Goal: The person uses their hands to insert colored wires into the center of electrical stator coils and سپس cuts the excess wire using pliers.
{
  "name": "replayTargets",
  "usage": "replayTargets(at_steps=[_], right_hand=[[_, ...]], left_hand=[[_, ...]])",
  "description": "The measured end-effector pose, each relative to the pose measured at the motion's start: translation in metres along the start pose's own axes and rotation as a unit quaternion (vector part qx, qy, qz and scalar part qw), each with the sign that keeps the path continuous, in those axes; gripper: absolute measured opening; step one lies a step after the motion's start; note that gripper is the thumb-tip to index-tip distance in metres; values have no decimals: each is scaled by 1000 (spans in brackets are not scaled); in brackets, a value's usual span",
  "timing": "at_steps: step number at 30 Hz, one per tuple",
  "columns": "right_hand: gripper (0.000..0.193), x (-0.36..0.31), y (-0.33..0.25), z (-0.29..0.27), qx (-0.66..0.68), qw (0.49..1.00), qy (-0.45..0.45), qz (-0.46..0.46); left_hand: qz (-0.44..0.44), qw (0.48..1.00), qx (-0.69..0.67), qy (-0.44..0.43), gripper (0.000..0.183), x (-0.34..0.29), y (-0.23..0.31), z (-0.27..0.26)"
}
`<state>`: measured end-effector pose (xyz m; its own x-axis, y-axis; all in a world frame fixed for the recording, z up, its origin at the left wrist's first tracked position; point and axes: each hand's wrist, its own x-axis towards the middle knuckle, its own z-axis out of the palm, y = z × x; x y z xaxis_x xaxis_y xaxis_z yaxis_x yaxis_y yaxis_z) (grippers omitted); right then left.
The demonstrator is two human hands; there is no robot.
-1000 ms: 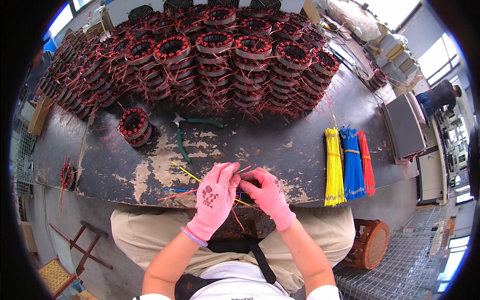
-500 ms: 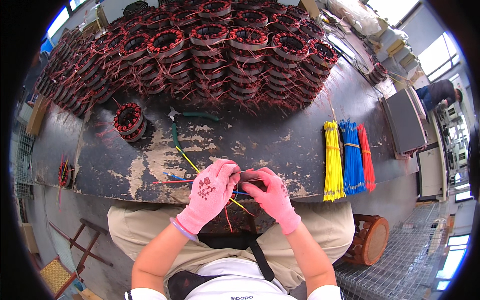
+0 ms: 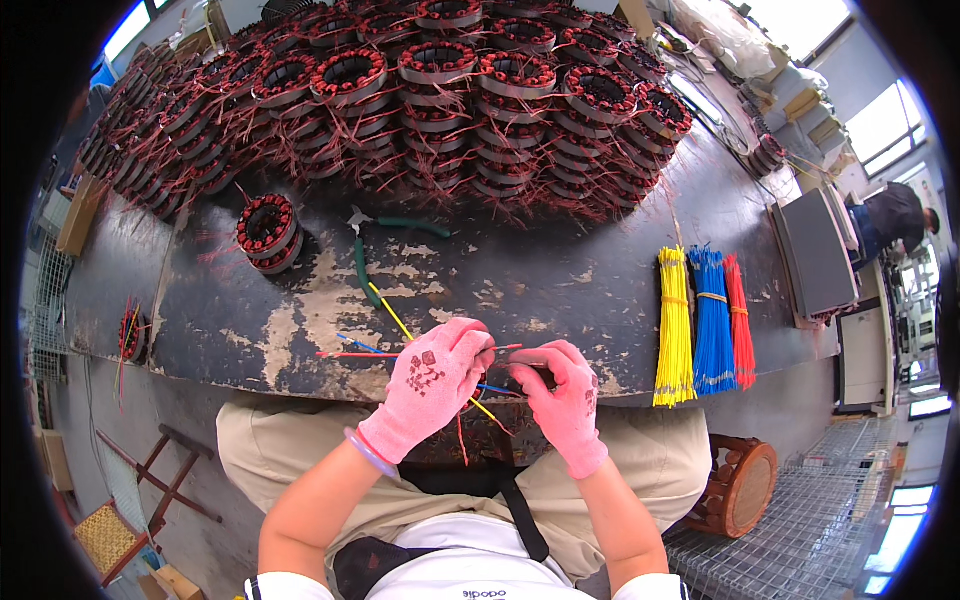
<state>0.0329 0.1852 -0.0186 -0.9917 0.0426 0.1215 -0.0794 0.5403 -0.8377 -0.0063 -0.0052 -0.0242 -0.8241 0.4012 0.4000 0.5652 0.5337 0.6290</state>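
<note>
The work is held at the near edge of the counter (image 3: 520, 290), just above the lap, so that both hands meet close to the body. The left hand (image 3: 432, 385), in a pink glove, is closed around a small bundle of coloured wires (image 3: 365, 352), red, blue and yellow, whose free ends project to the left over the counter edge. The right hand (image 3: 562, 398), also gloved in pink, is pinched on the other end of the same wires; what lies under its fingertips cannot be told. Green-handled pliers (image 3: 372, 250) are laid within reach behind the hands. Sorted bundles of yellow, blue and red sleeving (image 3: 705, 320) are placed to the right, and stacked wound stators (image 3: 440, 90) are kept along the far side.
</note>
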Motion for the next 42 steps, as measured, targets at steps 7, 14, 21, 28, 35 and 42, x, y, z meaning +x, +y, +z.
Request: replayTargets(at_steps=[7,14,21,28,35,42], right_hand=[[13,10,-7,-16,-62,991,-12,-114],[14,22,-12,-24,25,991,-123,-40],[14,23,-8,-24,63,988,-140,-10],[14,29,-8,-31,114,976,-182,31],[18,38,33,-23,201,942,-231,135],[45,9,2,-38,-171,970,-79,-152]], left_hand=[[35,998,-7,-53,19,2,-4,-5],[29,994,53,-92,16,12,14,-18],[-3,994,58,-90,14,10,23,-15],[-11,998,18,-59,18,2,21,-2],[52,998,10,-37,19,5,16,12],[32,999,7,-39,15,0,13,11]])
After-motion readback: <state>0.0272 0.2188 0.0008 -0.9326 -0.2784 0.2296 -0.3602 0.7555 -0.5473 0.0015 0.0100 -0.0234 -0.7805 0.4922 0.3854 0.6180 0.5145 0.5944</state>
